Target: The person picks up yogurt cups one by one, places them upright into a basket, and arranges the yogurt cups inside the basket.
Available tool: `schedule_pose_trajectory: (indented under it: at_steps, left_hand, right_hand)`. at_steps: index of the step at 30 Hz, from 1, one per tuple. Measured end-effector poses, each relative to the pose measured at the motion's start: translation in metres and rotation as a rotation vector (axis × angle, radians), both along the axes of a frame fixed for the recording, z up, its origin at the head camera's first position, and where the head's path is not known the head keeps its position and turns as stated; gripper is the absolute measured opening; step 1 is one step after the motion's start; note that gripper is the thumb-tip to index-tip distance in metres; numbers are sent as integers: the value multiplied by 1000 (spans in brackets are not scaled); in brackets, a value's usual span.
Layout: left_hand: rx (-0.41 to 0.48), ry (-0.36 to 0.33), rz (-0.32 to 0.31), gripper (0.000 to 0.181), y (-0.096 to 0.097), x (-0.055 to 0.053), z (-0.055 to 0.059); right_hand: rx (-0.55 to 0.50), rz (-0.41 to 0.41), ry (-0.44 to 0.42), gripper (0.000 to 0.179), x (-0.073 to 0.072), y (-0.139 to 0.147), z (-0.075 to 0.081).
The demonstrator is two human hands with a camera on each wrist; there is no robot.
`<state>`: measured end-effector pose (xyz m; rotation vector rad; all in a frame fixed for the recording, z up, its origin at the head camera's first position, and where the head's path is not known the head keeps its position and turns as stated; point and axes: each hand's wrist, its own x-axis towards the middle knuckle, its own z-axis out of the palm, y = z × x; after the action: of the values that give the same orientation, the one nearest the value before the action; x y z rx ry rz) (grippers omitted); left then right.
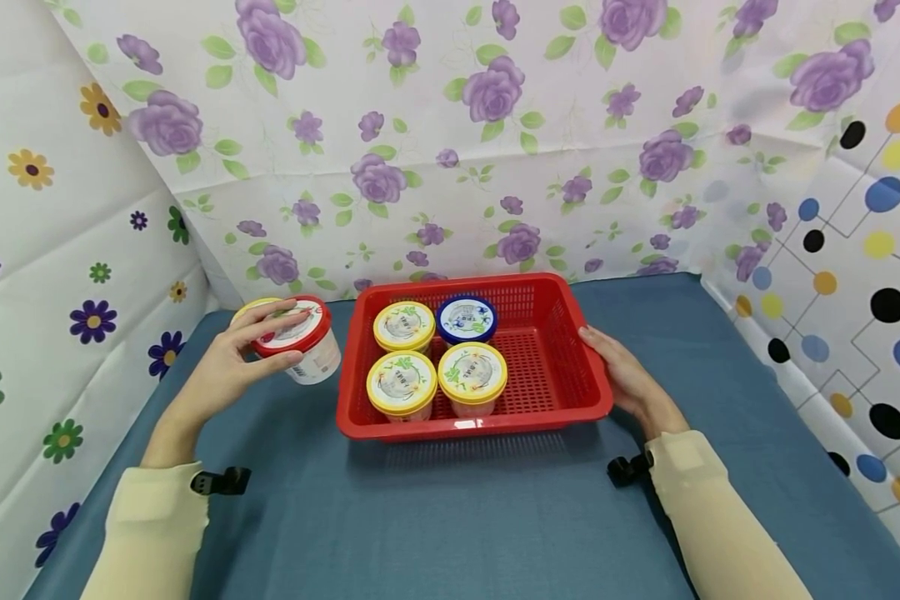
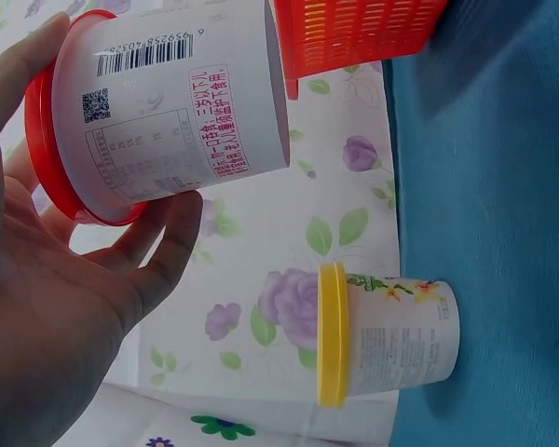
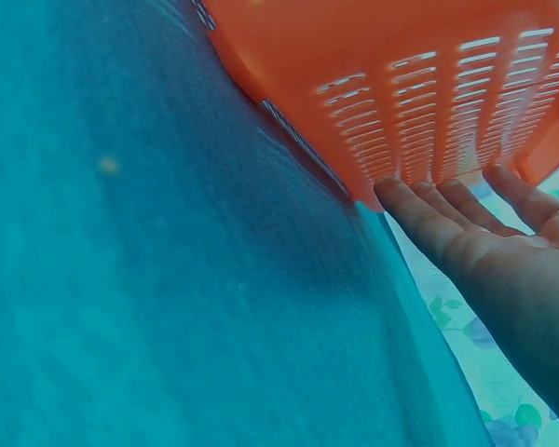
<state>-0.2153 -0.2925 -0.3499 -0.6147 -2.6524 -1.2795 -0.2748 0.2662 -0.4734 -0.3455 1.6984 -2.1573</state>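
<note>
My left hand (image 1: pixel 234 354) grips a white tub with a red lid (image 1: pixel 317 354), fingers and thumb around the lid. In the left wrist view the tub (image 2: pixel 168 102) is tilted on its side, showing a barcode, and it is held off the table. Left of the red basket (image 1: pixel 474 427), a yellow-lidded tub (image 2: pixel 401 335) stands behind my left hand, mostly hidden in the head view. My right hand (image 1: pixel 628 379) holds the basket's right side, its fingers (image 3: pixel 419 219) against the slotted outer wall and a digit at the rim.
Inside the basket's left part stand several tubs: yellow-lidded ones (image 1: pixel 401 382) and one with a blue lid (image 1: pixel 467 318). The basket's right part shows bare mesh. A blue cloth (image 1: pixel 450 525) covers the table, with flowered sheeting (image 1: pixel 450 208) behind and patterned sheeting at both sides.
</note>
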Motion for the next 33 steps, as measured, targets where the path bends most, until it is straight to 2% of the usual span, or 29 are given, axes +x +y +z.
schedule_pose_trajectory:
  at_steps: [10, 16, 29, 33]
  left_hand:
    - [32, -17, -31, 58, 13, -8, 3]
    - [20, -38, -44, 57, 23, -12, 8]
    - [-28, -21, -101, 55, 49, -27, 17]
    - [-11, -20, -140, 55, 59, -31, 18]
  right_hand:
    - [-16, 9, 2, 56, 0, 0, 0]
    - [-14, 8, -3, 58, 0, 0, -1]
    - [-16, 6, 4, 57, 0, 0, 0]
    - [-18, 6, -1, 57, 0, 0, -1]
